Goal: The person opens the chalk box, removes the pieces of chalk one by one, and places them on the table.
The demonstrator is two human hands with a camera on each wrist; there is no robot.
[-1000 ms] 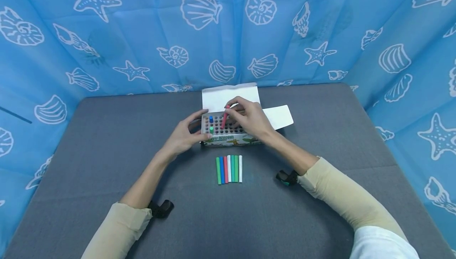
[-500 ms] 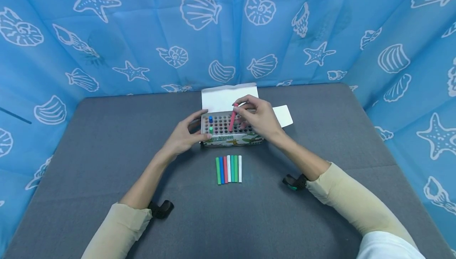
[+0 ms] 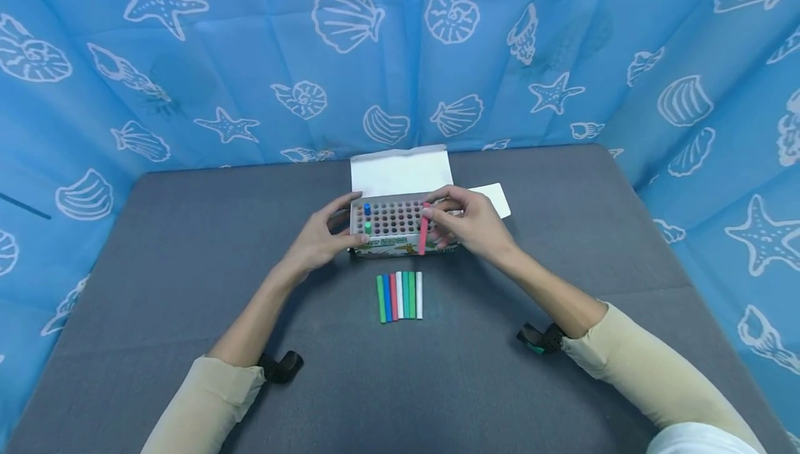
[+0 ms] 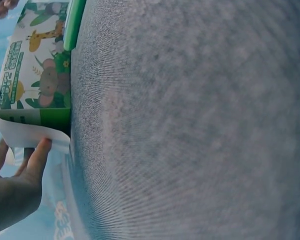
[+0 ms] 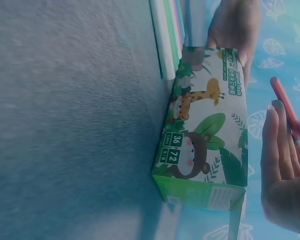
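A cardboard box (image 3: 407, 244) printed with jungle animals stands at the back of the table, its lid raised. Inside, a tray with rows of round holes (image 3: 398, 212) holds a blue and a green chalk upright near its left end. My left hand (image 3: 320, 237) grips the box's left end, thumb on the front edge. Between thumb and fingertips my right hand (image 3: 478, 225) pinches a red stick of chalk (image 3: 423, 239), held nearly upright in front of the box's right half. In the right wrist view that red chalk (image 5: 285, 102) shows beside the box's top.
In front of the box, a row of several chalks (image 3: 400, 297) in green, blue, red, white and teal lies side by side on the grey tablecloth (image 3: 400, 384). A white side flap (image 3: 494, 198) sticks out to the right. A blue shell-print curtain (image 3: 250, 58) hangs behind.
My right hand has carried the red chalk from over the tray rightward and toward me, past the box's front edge. My left hand stays on the box.
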